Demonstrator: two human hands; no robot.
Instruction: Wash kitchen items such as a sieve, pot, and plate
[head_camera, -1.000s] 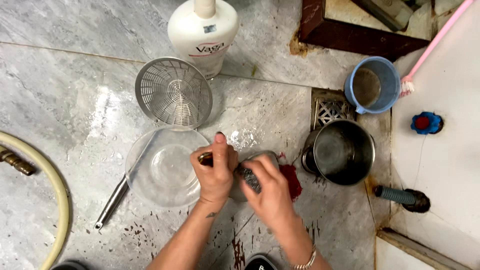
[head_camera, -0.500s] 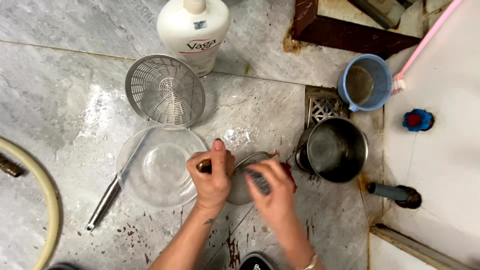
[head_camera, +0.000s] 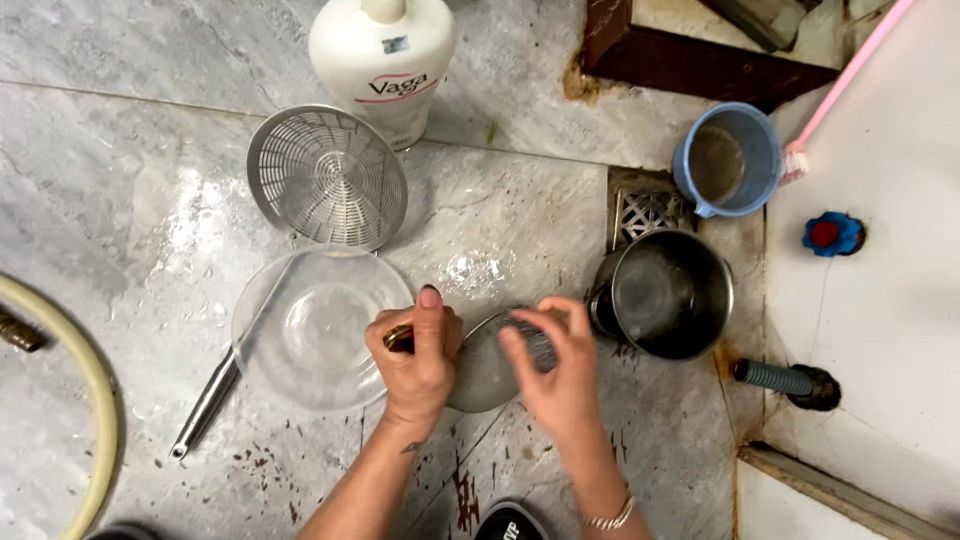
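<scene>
While the left hand (head_camera: 418, 352) grips a small steel dish (head_camera: 482, 372), the right hand (head_camera: 555, 365) presses a scrubber (head_camera: 535, 345) on it, the steel pot (head_camera: 665, 293) at two o'clock.

We see a wet, glossy marble floor (head_camera: 120, 180), a clear glass bowl (head_camera: 310, 335), a grey plastic strainer (head_camera: 328, 178), a dull steel pot (head_camera: 670, 293), a matt blue plastic cup (head_camera: 745, 150) and a smooth white plastic bottle (head_camera: 385, 60).

My left hand (head_camera: 418, 362) curled closed, thumb pointing forward, my right hand (head_camera: 560, 375) beside it, fingers bent and pressing down, both forearms reaching forward, wrists close together
</scene>
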